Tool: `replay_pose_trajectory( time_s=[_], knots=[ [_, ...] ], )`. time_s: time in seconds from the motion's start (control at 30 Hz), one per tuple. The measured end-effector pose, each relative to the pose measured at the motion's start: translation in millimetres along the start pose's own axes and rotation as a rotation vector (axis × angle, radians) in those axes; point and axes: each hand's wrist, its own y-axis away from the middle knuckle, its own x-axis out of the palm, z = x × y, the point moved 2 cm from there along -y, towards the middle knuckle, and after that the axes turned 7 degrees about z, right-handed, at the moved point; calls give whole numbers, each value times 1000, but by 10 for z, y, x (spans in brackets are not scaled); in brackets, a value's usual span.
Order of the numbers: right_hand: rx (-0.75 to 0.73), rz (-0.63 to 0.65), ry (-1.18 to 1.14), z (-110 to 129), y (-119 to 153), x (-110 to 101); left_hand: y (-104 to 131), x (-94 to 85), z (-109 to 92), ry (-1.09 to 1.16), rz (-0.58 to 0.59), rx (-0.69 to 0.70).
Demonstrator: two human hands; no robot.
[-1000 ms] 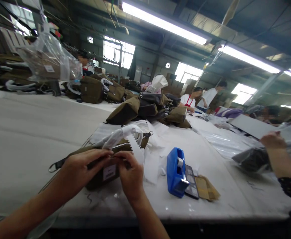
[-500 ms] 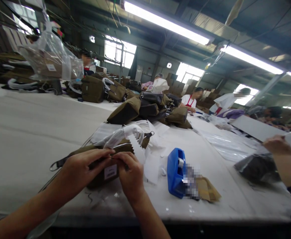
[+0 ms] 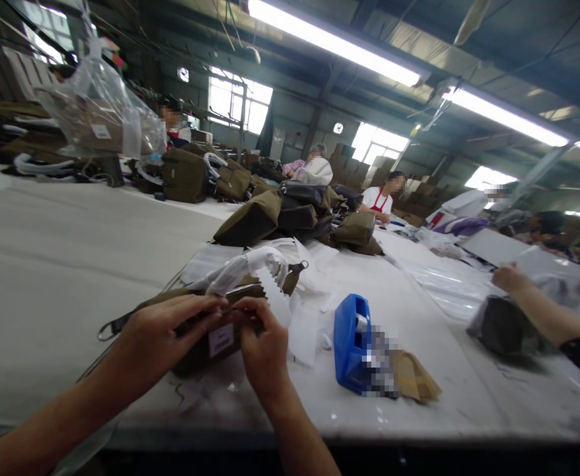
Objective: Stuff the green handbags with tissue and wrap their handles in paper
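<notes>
- Left of centre, low in the frame, my left hand (image 3: 154, 334) and right hand (image 3: 265, 347) work close together, their fingertips pinched on the upper front of an olive bag (image 3: 195, 355); the exact bit between them is too small to tell.
- Since 0.5 s ago, my right fingertips have shifted slightly rightward from my left, while the bag lies where it did; I judge the same fine fingertip work is going on.
- Just below my fingertips sits a white label (image 3: 220, 339); above them arches a wrapped handle (image 3: 235, 271), with a jagged-edged white strip (image 3: 276, 297) beside it.
- Right of my hands, a blue tape dispenser (image 3: 347, 344) stands on the white table (image 3: 72, 251), with a brown paper piece (image 3: 416, 377) near it.
- At the right edge, a co-worker's hand (image 3: 510, 279) has moved leftward above a dark bundle (image 3: 501, 327).
- Behind my bag, mid-frame, lies a bag pile (image 3: 250, 221); 1 clear plastic bag (image 3: 136, 125) hangs upper left, and lit tubes (image 3: 334, 43) cross the top.
</notes>
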Motion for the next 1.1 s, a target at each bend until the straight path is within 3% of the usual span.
replay_pose_trajectory(
  time_s=[0.43,0.8,1.1],
  knots=[
    [-256,11,262,65,16,20,11,-4,-22,-34,37,58],
    [-167,-46,210,36,0,15,10,-42,-9,-21,16,17],
    [-270,1,327,89,20,12,30,-11,12,12,55,21]
  ],
)
